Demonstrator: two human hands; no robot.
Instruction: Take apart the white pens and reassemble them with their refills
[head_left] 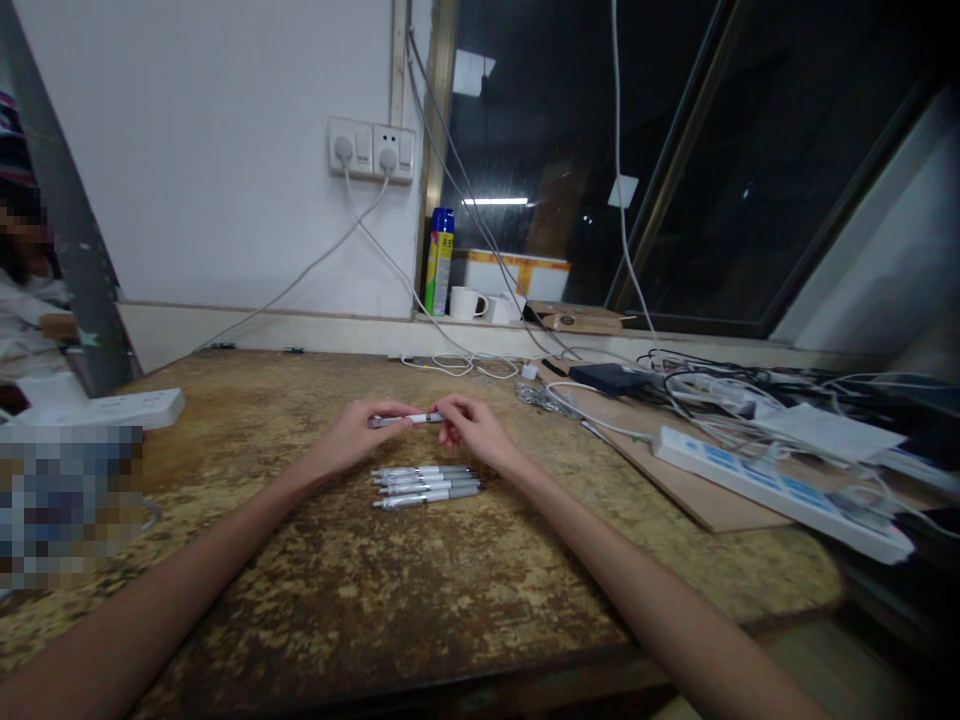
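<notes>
Leaning in over a worn wooden table [360, 610], patchy brown and tan. Slanting left forearm [217, 545] up and rightward from the lower left corner. Mirroring with right forearm [622, 545], slanting up and leftward from bottom right. Leaving a brown board [697, 503] well apart, off to the right.

Holding left hand [364, 425] and right hand [476, 430] near each other over mid-table, almost level, with a small gap between. Pointing left fingers rightward, keeping back of hand mostly up. Pointing right hand leftward, curling lower fingers in toward palm.

Showing a row of pens [424, 482] on the tabletop, just nearer the camera than the hands. Lying side by side, running left to right, turning clear ends left and grey ends right. Counting at least four, bunching too close for an exact number.

Gripping a single pen [420, 418] between both hands, roughly parallel to the row, just beyond it. Pinching its left part between left thumb and index finger, closing both on the barrel. Pinching its right end between right thumb and index finger, covering that end. Not telling whether touching the wood underneath.
</notes>
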